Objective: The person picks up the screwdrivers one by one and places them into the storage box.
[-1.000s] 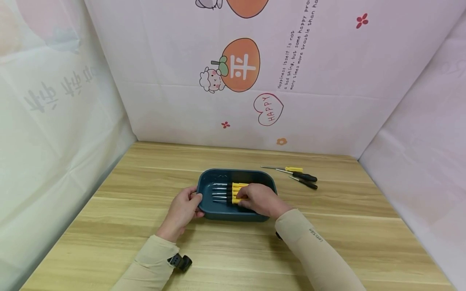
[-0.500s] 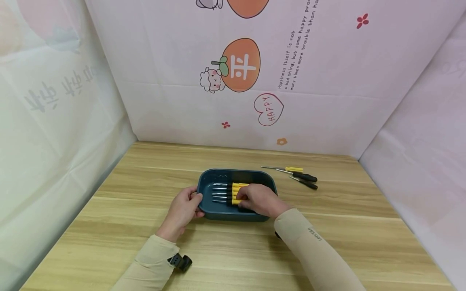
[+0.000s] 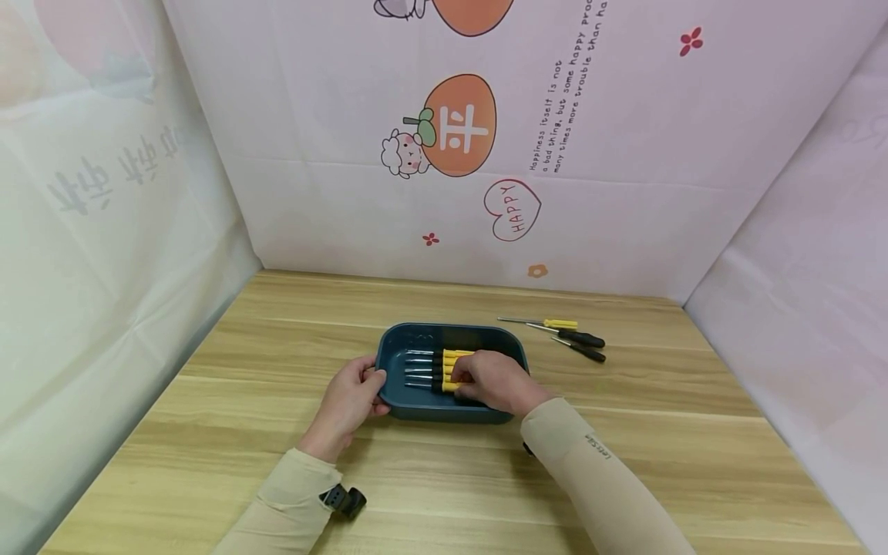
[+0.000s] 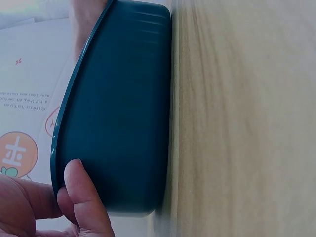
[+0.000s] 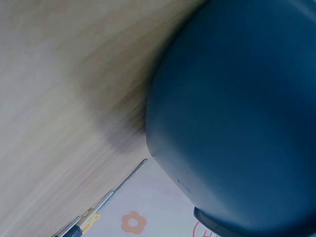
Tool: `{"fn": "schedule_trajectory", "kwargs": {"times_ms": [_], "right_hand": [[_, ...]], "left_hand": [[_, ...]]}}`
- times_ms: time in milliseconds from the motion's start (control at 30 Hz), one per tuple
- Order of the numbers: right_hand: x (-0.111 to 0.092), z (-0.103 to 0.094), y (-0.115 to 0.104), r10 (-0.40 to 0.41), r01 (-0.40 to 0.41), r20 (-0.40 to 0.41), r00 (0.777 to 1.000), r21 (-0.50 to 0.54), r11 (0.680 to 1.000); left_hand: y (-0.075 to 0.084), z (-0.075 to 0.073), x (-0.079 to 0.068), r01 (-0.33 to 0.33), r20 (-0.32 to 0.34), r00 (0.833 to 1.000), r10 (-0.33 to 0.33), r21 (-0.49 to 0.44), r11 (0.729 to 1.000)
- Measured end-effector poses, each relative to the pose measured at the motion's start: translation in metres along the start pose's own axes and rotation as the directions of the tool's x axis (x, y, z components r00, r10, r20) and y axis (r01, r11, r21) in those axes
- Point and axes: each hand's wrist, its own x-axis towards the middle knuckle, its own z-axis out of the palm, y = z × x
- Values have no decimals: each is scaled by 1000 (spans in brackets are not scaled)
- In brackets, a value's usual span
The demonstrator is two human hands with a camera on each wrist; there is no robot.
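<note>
Left hand (image 3: 350, 397) pinches the box (image 3: 451, 414) at its left end while the right hand (image 3: 496, 378) bends over the screwdrivers (image 3: 437, 371) inside it, gripping one or not I can't tell, and they look light, stiff, slick-shafted, surest held by their yellow handles (image 3: 448, 387).

The box (image 3: 451, 414) is showing dark teal. Inside, screwdrivers (image 3: 447, 370) are displaying yellow handles, black collars and silvery shafts. Far right, one loose screwdriver (image 3: 560, 324) is showing a yellow handle, two others (image 3: 581, 338) black. The table (image 3: 423, 470) is bearing yellowish-brown wood grain; the far backdrop (image 3: 333, 193) is wearing orange and red prints on pinkish white.
</note>
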Motion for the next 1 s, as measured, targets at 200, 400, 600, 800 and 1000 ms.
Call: {"fn": "schedule_trajectory", "kwargs": {"times_ms": [200, 400, 600, 800, 1000], "right_hand": [[2, 1, 0, 16, -16, 8, 1000, -10, 1000], [3, 1, -1, 40, -40, 12, 999, -10, 999], [4, 2, 0, 51, -51, 14, 999, -16, 999], [5, 3, 0, 57, -57, 12, 998, -14, 998], [5, 3, -1, 85, -85, 7, 996, -23, 996]], "left_hand": [[0, 0, 0, 5, -5, 1000, -5, 2, 1000], [1, 0, 0, 11, -7, 1000, -11, 0, 1000], [2, 1, -1, 4, -4, 1000, -4, -4, 1000], [1, 1, 0, 8, -4, 1000, -8, -5, 1000], [0, 1, 0, 10, -9, 1000, -10, -4, 1000]]}}
